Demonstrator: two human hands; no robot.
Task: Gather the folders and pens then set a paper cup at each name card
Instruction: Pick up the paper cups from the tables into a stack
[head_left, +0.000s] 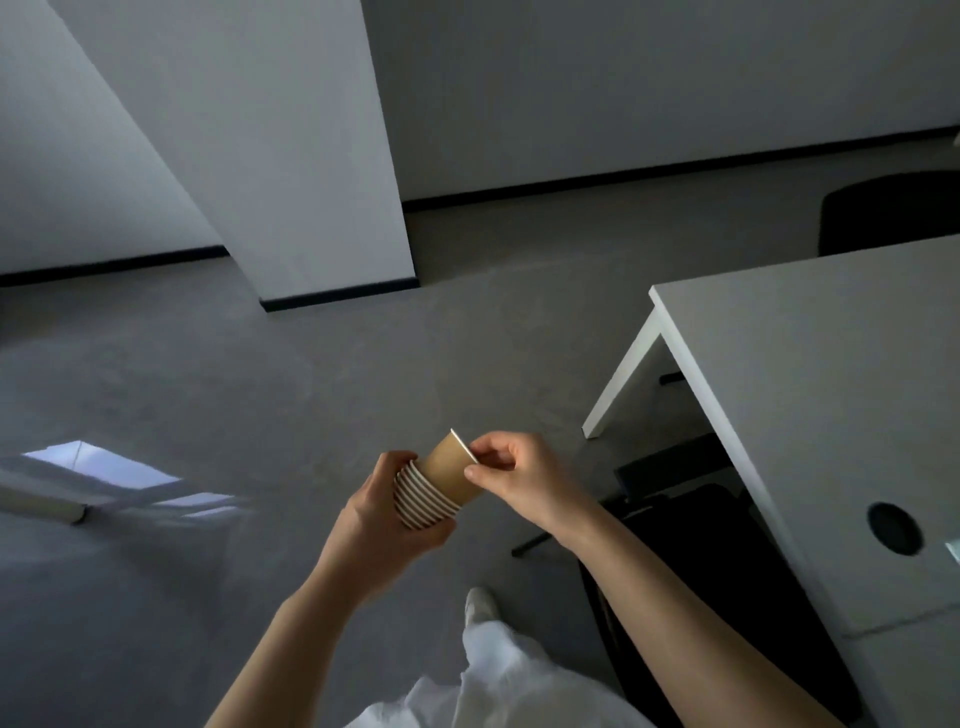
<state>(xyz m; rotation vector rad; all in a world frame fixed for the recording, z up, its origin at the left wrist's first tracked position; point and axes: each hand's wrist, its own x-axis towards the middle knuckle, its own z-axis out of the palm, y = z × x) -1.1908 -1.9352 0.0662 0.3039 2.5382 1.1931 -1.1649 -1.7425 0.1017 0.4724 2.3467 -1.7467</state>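
A nested stack of brown paper cups (423, 499) with white rims lies on its side in front of me, over the floor. My left hand (382, 517) wraps around the stack's rims and lower part. My right hand (514, 480) pinches the rim of the topmost cup (449, 465), which sticks out of the stack toward the upper right. No name cards, folders or pens are in view.
A white table (810, 395) with a round cable hole (894, 528) stands at the right, a black chair (691, 525) tucked under it. Another dark chair (891, 213) sits behind the table. A white pillar (291, 156) rises ahead on the grey floor.
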